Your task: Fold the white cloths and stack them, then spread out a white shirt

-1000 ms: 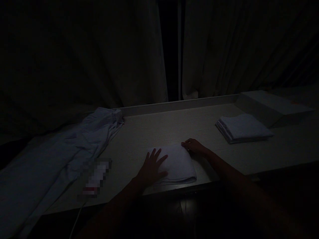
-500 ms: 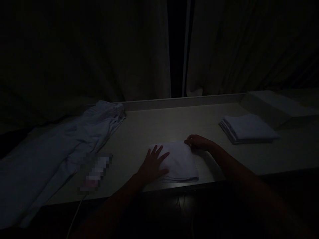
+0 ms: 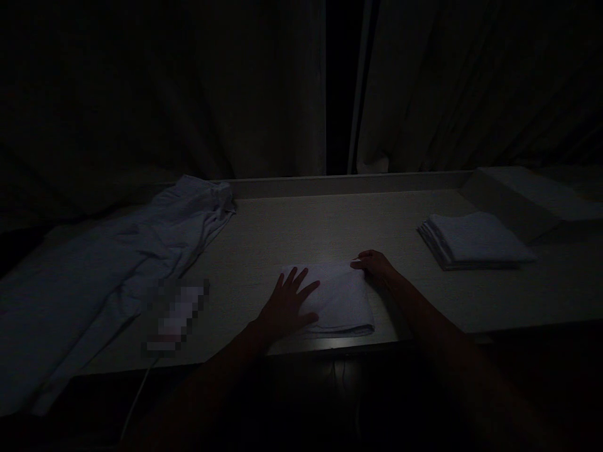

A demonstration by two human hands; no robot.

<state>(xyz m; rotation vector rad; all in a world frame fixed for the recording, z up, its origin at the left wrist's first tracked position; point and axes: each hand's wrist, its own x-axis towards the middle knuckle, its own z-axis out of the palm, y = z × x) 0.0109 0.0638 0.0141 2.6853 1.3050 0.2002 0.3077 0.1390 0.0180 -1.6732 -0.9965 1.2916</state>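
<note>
A folded white cloth (image 3: 336, 300) lies near the front edge of the pale table (image 3: 282, 226). My left hand (image 3: 286, 307) rests flat on its left side, fingers spread. At the far right corner, my right hand (image 3: 374, 265) pinches the cloth's edge between thumb and fingers. The layers of the fold show along the near edge. Dim light makes the fine detail of the cloth hard to see.
A stack of folded white cloths (image 3: 480, 240) sits at the right, before a pale box-like block (image 3: 522, 194). Rumpled white fabric (image 3: 122, 270) drapes over the left side. Near it lies a blurred-out object (image 3: 179, 317) with a cable (image 3: 136, 398). Dark curtains (image 3: 264, 94) hang behind.
The view has shifted slightly. My right hand keeps its pinch at the far right corner, now with the thumb showing more clearly. My left hand stays flat on the cloth.
</note>
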